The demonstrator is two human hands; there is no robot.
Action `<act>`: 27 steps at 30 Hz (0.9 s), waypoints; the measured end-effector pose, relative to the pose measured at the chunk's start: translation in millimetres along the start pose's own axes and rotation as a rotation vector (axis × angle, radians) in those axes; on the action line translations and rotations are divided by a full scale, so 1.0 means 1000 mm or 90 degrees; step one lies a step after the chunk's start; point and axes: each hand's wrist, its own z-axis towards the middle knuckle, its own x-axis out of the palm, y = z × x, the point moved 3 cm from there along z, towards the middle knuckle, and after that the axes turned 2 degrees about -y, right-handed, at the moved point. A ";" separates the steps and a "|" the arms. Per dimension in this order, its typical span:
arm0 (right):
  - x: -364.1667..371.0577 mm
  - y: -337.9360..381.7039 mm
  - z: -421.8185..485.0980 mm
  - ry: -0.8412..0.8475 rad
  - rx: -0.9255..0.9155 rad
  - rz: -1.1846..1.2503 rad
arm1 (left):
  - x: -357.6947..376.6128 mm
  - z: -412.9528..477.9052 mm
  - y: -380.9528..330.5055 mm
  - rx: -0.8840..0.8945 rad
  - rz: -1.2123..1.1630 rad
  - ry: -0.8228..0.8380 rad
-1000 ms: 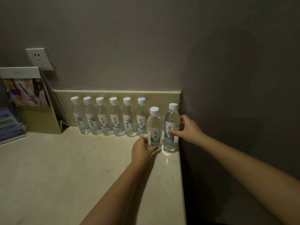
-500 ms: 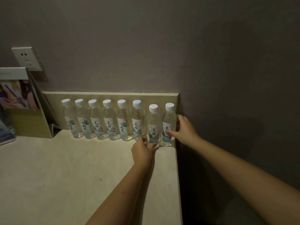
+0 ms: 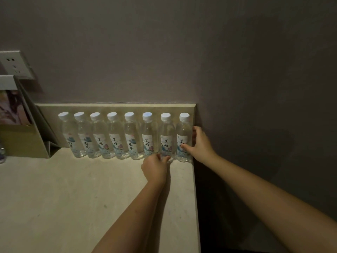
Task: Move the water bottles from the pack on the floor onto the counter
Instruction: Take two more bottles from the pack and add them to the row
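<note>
Several clear water bottles with white caps stand in one row along the backsplash of the pale counter (image 3: 73,198). My right hand (image 3: 199,144) wraps round the rightmost bottle (image 3: 183,132) at the counter's right end, thumb on its label. My left hand (image 3: 155,167) grips the base of the second bottle from the right (image 3: 166,136). Both bottles stand upright, level with the rest of the row (image 3: 102,136). The pack on the floor is out of view.
A cardboard holder (image 3: 20,125) with printed sheets stands at the left on the counter, below a wall socket (image 3: 14,64). The counter's right edge (image 3: 196,198) drops off into a dark gap beside the wall.
The two right-hand bottles have been pushed back from in front of the row until they line up with the others against the backsplash. Both hands moved with them.
</note>
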 end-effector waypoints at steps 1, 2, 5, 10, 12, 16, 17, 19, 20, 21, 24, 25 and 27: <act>0.001 0.000 0.000 -0.003 -0.001 -0.001 | 0.001 0.000 -0.001 0.002 0.006 -0.004; 0.002 -0.001 0.001 -0.004 0.001 -0.001 | 0.001 0.000 -0.001 0.006 0.012 -0.010; 0.003 -0.002 0.002 -0.007 0.005 -0.005 | 0.001 -0.002 -0.001 0.020 0.024 -0.027; 0.004 0.000 0.001 -0.006 0.013 -0.004 | -0.002 -0.004 -0.003 0.025 0.055 -0.003; 0.004 0.001 0.000 -0.001 0.026 -0.001 | -0.003 -0.004 -0.004 0.032 0.069 0.025; 0.001 0.001 -0.009 0.043 0.055 0.016 | -0.008 -0.009 0.003 0.062 0.046 0.100; 0.001 0.001 -0.013 0.053 0.058 0.008 | -0.010 -0.012 0.005 0.068 0.030 0.108; -0.001 -0.001 -0.021 0.056 0.062 -0.014 | -0.014 -0.018 0.007 0.076 -0.009 0.118; -0.002 -0.002 -0.025 0.051 0.065 -0.022 | -0.016 -0.022 0.007 0.080 -0.025 0.124; -0.003 -0.003 -0.028 0.047 0.065 -0.029 | -0.017 -0.026 0.008 0.083 -0.035 0.132; -0.007 -0.005 -0.039 0.048 0.065 -0.052 | -0.020 -0.038 0.010 0.082 -0.030 0.147; -0.009 -0.005 -0.042 0.050 0.064 -0.062 | -0.022 -0.042 0.010 0.089 -0.018 0.145; -0.014 -0.006 -0.049 0.047 0.066 -0.076 | -0.029 -0.050 0.013 0.103 -0.005 0.141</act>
